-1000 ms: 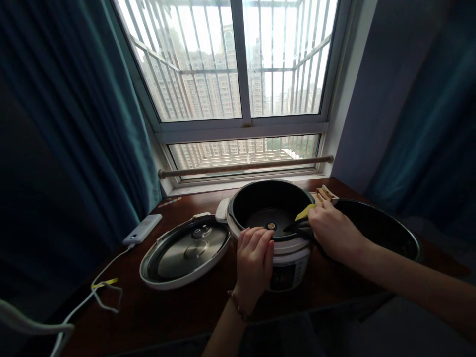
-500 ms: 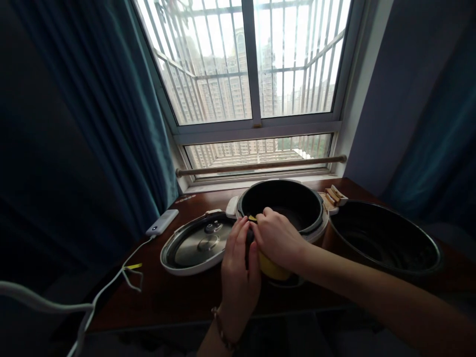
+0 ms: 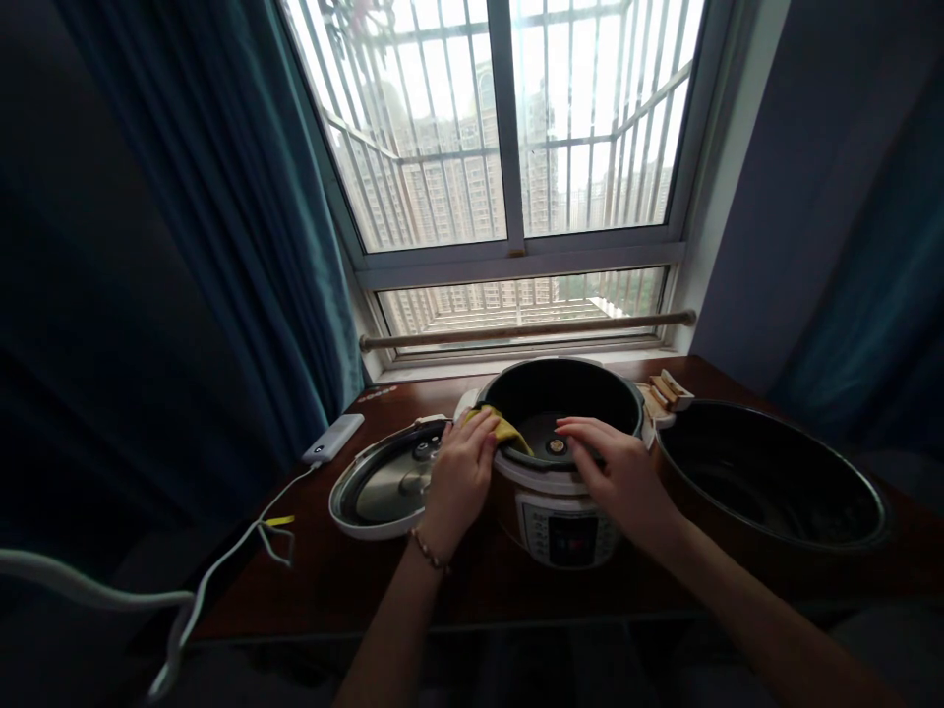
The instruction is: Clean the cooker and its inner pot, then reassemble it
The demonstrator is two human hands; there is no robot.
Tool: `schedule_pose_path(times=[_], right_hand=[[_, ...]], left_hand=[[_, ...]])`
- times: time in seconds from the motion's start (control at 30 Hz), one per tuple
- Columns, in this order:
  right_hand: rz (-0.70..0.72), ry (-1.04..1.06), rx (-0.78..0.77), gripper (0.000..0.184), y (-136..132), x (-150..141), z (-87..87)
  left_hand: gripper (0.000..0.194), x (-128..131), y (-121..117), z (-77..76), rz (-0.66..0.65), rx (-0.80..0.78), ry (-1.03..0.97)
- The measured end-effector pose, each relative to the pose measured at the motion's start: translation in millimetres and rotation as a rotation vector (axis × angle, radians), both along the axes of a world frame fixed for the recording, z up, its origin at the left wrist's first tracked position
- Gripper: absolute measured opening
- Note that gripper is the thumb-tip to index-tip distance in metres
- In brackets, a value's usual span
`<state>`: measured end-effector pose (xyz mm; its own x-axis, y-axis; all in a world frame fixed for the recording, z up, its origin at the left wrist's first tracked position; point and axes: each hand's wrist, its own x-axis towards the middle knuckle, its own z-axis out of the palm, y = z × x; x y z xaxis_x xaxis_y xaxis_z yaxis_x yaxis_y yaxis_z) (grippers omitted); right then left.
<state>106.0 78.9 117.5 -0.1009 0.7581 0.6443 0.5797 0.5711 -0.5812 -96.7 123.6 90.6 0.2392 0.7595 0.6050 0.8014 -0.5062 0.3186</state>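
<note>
A white electric cooker (image 3: 564, 511) with a dark empty cavity stands on the brown table before the window. My left hand (image 3: 458, 476) rests on its left rim, fingers closed on a yellow cloth (image 3: 507, 430) that drapes over the rim. My right hand (image 3: 618, 476) lies on the front right rim with fingers stretched out over the edge, holding nothing.
The cooker's lid (image 3: 383, 484) lies upturned to the left. A large dark inner pot (image 3: 767, 482) stands to the right. A white power bank (image 3: 333, 438) and white cable (image 3: 221, 570) lie at the table's left. A small wooden item (image 3: 668, 388) sits behind the pot.
The yellow cloth has passed from my right hand to my left. My right hand moved right onto the front rim and opened. The view shifted slightly.
</note>
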Motion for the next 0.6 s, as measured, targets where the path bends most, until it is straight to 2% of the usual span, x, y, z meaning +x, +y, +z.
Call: schedule_pose_path(times=[0.13, 0.27, 0.43, 0.6], right_hand=[[-0.124, -0.056, 0.086, 0.023, -7, 21, -27.0], [-0.124, -0.186, 0.222, 0.024, -6, 25, -47.0], [-0.184, -0.183, 0.29, 0.023, -2, 19, -56.4], [-0.199, -0.205, 0.297, 0.021, -2, 18, -57.4]], left_hand=[[0.039, -20, 30, 3.2, 0.004, -0.087, -0.013], [0.039, -30, 52, 13.1, 0.014, -0.189, -0.006], [0.029, -32, 78, 27.4, 0.008, -0.236, 0.017], [0.024, -34, 109, 26.2, 0.066, -0.181, 0.001]])
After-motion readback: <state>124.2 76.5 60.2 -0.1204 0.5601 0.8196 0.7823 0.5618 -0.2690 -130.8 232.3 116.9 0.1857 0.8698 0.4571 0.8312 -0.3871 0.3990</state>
